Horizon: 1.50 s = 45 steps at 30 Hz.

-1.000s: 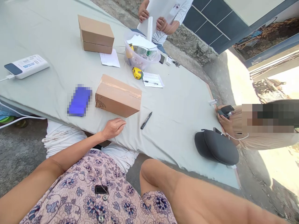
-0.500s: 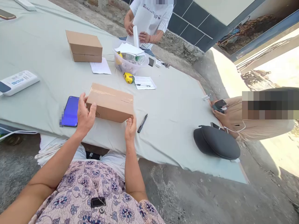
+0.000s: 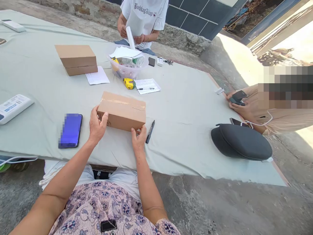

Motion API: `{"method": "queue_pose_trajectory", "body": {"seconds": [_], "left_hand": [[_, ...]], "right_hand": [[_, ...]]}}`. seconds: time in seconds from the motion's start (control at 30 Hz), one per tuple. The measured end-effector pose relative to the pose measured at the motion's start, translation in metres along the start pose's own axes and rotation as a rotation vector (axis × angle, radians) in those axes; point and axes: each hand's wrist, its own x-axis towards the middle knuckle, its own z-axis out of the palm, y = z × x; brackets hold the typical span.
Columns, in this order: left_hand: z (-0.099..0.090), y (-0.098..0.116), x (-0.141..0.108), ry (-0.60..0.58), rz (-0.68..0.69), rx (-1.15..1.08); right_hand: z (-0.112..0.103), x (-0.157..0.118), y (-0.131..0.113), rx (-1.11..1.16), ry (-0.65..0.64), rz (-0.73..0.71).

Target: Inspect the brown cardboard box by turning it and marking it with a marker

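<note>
A taped cardboard box lies on the grey-green cloth-covered table directly in front of me. My left hand grasps its near left end, with the thumb against the end face. My right hand holds the near long side towards the right corner. A black pen lies just right of my right hand, and a blurred phone lies left of my left hand. Neither touches my hands.
Farther along the table are a stacked cardboard box, a transparent plastic tub of papers and bottles, a yellow tape measure and a power bank. A black case sits at right. Co-workers' hands hold a phone there.
A second ago only my left hand lay near the box, on the table. Both hands now hold the box. The view has tilted level and moved back from the table.
</note>
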Motion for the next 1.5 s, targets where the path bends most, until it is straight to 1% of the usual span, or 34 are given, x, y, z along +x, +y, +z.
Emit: {"method": "queue_pose_trajectory", "body": {"seconds": [0.13,0.27,0.4,0.53,0.6,0.67,0.77,0.83,0.93,1.0,1.07,1.13,1.2,1.27,1.33,1.43,1.5], "left_hand": [[-0.003,0.002,-0.005,-0.012,0.000,0.010],[-0.002,-0.004,-0.011,-0.010,0.023,-0.008],[0.003,-0.022,-0.016,-0.009,0.053,0.028],[0.006,-0.046,-0.020,0.005,0.099,0.145],[0.006,-0.053,-0.021,0.005,0.099,0.200],[0.006,-0.057,-0.022,-0.001,0.086,0.225],[0.004,-0.056,-0.023,-0.040,0.114,0.203],[0.003,-0.054,-0.024,-0.126,0.160,0.155],[0.000,-0.054,-0.025,-0.339,0.218,0.093],[-0.001,-0.057,-0.026,-0.474,0.272,0.121],[0.001,-0.060,-0.026,-0.541,0.381,0.212],[0.004,-0.061,-0.027,-0.568,0.506,0.328],[0.007,-0.059,-0.029,-0.604,0.575,0.434],[0.008,-0.054,-0.030,-0.650,0.576,0.517],[0.005,-0.049,-0.031,-0.683,0.535,0.574],[-0.008,-0.039,-0.036,-0.763,0.429,0.579],[-0.022,-0.028,-0.041,-0.863,0.382,0.493]], "right_hand": [[0.006,-0.005,0.009,-0.056,-0.002,-0.025],[0.008,-0.007,0.013,-0.098,0.012,0.006],[0.008,-0.006,0.012,-0.104,0.002,0.058],[0.007,-0.005,0.010,-0.032,0.032,0.126],[0.007,-0.004,0.010,0.009,0.058,0.138],[0.006,-0.004,0.010,0.040,0.070,0.154],[0.002,-0.004,0.009,0.067,0.079,0.197],[-0.006,-0.005,0.003,0.069,0.105,0.194],[-0.026,-0.004,-0.014,0.021,0.162,0.104],[-0.040,0.001,-0.032,-0.037,0.212,-0.022],[-0.050,0.009,-0.054,-0.139,0.295,-0.191],[-0.052,0.019,-0.076,-0.264,0.357,-0.374],[-0.047,0.030,-0.093,-0.381,0.334,-0.491],[-0.038,0.040,-0.104,-0.462,0.326,-0.546],[-0.029,0.047,-0.109,-0.501,0.334,-0.554],[-0.022,0.047,-0.111,-0.512,0.317,-0.564],[-0.019,0.039,-0.111,-0.510,0.271,-0.580]]}}
